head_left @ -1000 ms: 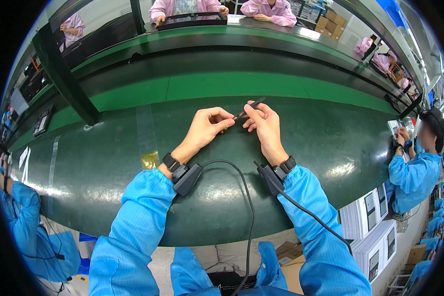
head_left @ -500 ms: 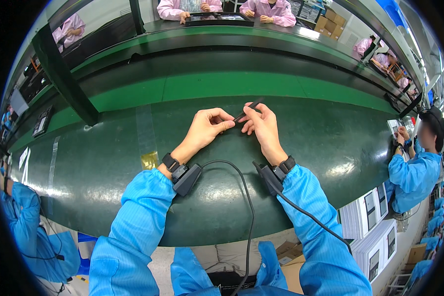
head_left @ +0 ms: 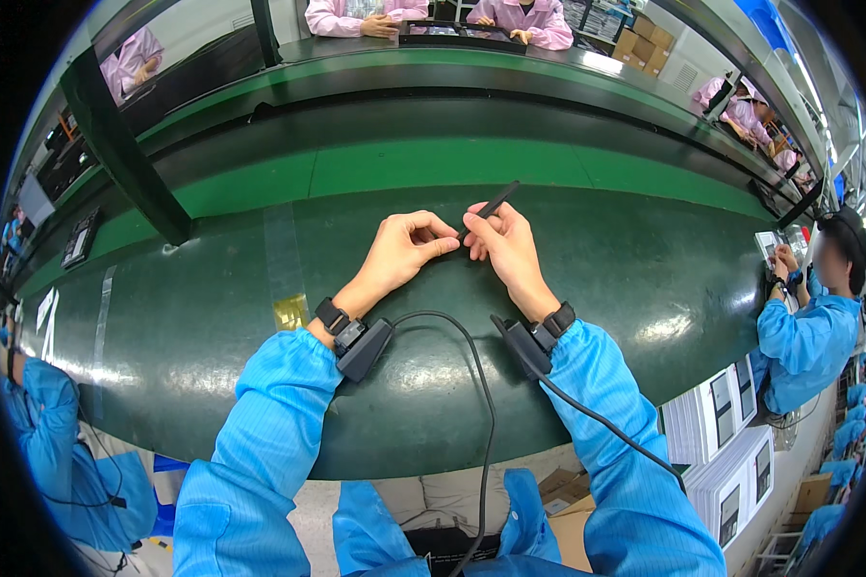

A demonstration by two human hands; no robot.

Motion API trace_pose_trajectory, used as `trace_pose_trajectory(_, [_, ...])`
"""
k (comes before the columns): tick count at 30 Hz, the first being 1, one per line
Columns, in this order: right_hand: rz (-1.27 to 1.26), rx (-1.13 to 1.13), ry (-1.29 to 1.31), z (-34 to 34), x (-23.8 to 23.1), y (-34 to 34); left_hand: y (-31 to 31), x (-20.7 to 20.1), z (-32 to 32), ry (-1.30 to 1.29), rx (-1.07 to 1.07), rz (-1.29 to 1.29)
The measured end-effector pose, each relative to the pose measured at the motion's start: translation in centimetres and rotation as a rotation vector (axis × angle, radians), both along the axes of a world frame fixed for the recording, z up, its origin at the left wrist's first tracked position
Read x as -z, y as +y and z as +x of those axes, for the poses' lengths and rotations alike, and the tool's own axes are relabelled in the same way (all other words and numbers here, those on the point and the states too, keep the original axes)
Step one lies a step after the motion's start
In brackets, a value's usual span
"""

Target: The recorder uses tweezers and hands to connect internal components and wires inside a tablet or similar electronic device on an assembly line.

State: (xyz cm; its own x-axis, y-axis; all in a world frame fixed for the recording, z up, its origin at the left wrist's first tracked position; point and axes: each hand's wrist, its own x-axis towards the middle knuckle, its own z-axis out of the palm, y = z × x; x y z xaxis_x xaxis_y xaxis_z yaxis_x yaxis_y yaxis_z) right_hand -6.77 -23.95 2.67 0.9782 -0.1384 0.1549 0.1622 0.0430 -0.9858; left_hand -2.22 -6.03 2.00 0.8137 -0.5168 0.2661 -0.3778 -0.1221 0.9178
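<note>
My right hand (head_left: 505, 247) pinches a slim black pen-like stick (head_left: 496, 201) between thumb and fingers. The stick slants, its upper end pointing away to the right and its lower end close to my left fingertips. My left hand (head_left: 406, 250) is closed in a pinch of thumb and forefinger, almost touching the right fingers. What sits in that left pinch is too small or hidden to make out. Both hands hover over the middle of the dark green bench (head_left: 625, 279). Each wrist wears a black strapped device with a cable.
Strips of clear tape and a yellow tape piece (head_left: 292, 313) lie left on the bench. A dark post (head_left: 125, 154) rises behind them. A person in blue (head_left: 813, 332) works at right, near stacked white boxes (head_left: 717, 423). People in pink sit across the far counter (head_left: 404, 60).
The stick has turned steeper in my right hand, and that hand has shifted slightly left toward my left fingers. My left hand stays about where it was. A person opposite moved a black tray rightward.
</note>
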Motion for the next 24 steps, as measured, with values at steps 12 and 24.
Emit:
trace_pose_trajectory(12, [0.035, -0.013, 0.003, -0.01, -0.04, 0.09, 0.06, 0.15, 0.06, 0.022, 0.000, -0.011])
trace_pose_trajectory(24, [0.031, -0.007, 0.005, -0.06, -0.14, 0.02, 0.06, -0.04, 0.00, 0.024, 0.001, 0.004])
